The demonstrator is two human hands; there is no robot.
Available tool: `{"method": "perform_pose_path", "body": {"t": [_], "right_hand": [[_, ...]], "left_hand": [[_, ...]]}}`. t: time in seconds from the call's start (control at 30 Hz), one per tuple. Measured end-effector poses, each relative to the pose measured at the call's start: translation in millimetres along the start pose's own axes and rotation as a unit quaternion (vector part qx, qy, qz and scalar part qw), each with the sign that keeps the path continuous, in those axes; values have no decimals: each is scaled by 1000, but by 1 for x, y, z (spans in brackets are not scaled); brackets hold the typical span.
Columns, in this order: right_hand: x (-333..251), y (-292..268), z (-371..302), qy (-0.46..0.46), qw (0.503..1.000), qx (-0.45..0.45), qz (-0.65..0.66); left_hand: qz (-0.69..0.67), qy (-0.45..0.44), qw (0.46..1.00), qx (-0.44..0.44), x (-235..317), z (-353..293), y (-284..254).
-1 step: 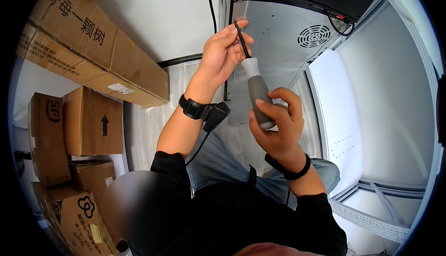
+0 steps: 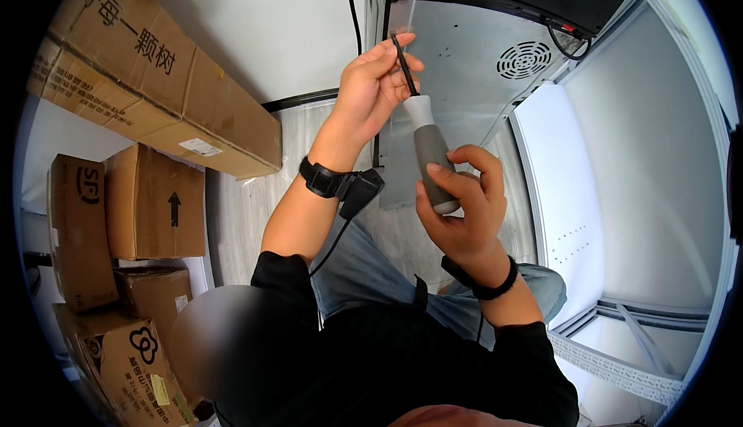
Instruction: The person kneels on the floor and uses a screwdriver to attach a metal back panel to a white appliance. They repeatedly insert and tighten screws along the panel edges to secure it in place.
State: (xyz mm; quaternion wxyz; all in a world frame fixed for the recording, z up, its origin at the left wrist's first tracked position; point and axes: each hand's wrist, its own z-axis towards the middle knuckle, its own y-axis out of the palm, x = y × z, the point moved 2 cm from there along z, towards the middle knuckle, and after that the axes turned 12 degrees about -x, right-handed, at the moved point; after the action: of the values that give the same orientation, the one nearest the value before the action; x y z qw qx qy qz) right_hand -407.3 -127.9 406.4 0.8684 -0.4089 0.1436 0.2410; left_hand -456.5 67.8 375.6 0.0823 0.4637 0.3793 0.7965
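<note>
Fingers of my left hand point(image 2: 371, 90) pinch the screwdriver point(image 2: 428, 144) shaft, right hand point(image 2: 464, 210) grips its handle; tip not yet on the metal panel point(image 2: 472, 55)

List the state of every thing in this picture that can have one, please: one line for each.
Screwdriver: held upright, tip up.
Right hand: closed around the grey handle.
Left hand: fingers pinching the dark shaft.
Metal case: grey panel with round vent showing, cables plugged in at its top edge.
Boxes: closed, stacked at the left.
</note>
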Motion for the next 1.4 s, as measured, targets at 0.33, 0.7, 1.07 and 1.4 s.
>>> {"method": "perform_pose_path", "body": {"t": [0.33, 0.7, 1.07, 1.4], "right_hand": [[2, 3, 2, -8, 997, 58, -52], [-1, 2, 10, 42, 999, -9, 4], [1, 8, 7, 87, 994, -73, 3], [-4, 24, 9, 77, 989, -90, 85]], "left_hand": [[7, -6, 1000, 0, -2, 2, -7], [5, -46, 999, 14, 0, 0, -6], [40, -76, 994, 68, 9, 1, 11], [44, -82, 993, 70, 9, -1, -2]]}}
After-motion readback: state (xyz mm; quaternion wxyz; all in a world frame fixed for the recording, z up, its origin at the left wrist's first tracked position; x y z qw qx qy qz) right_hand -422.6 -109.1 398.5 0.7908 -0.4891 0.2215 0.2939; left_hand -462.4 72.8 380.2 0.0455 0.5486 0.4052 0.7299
